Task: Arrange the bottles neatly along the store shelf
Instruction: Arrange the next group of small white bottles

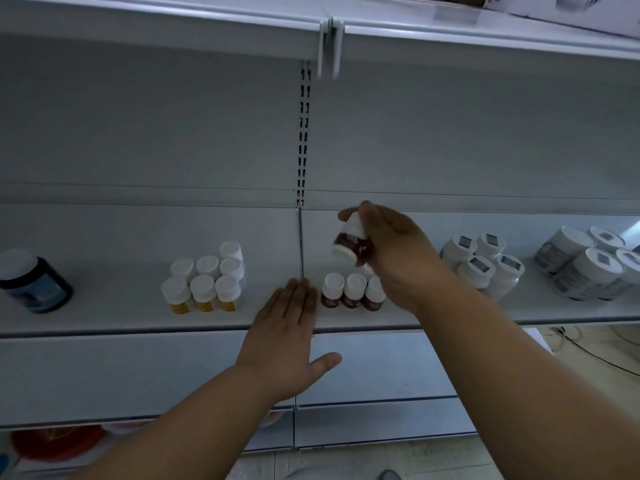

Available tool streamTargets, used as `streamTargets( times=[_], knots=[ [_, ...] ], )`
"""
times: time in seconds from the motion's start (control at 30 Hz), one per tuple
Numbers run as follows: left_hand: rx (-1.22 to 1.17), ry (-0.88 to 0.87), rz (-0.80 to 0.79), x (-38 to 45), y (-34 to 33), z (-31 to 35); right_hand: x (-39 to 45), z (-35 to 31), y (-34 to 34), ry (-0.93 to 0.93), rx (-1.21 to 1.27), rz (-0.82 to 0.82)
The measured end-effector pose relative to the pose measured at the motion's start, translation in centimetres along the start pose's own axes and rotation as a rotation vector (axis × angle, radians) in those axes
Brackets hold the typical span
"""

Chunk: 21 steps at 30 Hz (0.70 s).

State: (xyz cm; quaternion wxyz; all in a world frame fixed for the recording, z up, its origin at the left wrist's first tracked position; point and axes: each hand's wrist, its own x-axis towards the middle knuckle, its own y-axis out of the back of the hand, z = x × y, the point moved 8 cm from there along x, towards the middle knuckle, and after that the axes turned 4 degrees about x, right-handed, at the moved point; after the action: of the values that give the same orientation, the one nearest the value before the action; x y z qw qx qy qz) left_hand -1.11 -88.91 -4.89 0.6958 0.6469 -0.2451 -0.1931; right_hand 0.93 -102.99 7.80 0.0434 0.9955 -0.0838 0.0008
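Head view: right hand (394,251) grasps one bottle (351,240) above three bottles (353,291); left hand (287,337) released.

Shop: slotted shelving (138,306), stocked bottles (204,278).

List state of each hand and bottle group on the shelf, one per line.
right hand: grips a tilted dark-red bottle above the shelf
left hand: open, flat, at the shelf edge
dark-red row: upright
yellow bottles: upright, clustered
white bottles: upright, clustered
dark jar: upright, alone
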Motion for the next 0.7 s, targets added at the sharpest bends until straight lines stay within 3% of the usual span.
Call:
streamTargets(
  times=[0.1, 0.2, 0.47, 0.7],
  knots=[
    [-0.005, -0.001, 0.018, 0.0, -0.2, 0.0, -2.9, 1.4, -1.9, -0.291, 0.716, -0.186],
    [-0.007, 0.005, 0.040, 0.1, 0.1, 0.0, -4.3, 1.8, -2.5, -0.381, 0.966, -0.249],
    [0.025, 0.003, -0.019, 0.2, -0.9, -0.2, -5.4, 1.5, -2.8, -0.405, 0.977, -0.380],
    [-0.025, -0.024, 0.074, -0.1, 0.1, -0.1, -6.2, 2.2, -2.3, -0.378, 0.860, -0.329]
  ],
)
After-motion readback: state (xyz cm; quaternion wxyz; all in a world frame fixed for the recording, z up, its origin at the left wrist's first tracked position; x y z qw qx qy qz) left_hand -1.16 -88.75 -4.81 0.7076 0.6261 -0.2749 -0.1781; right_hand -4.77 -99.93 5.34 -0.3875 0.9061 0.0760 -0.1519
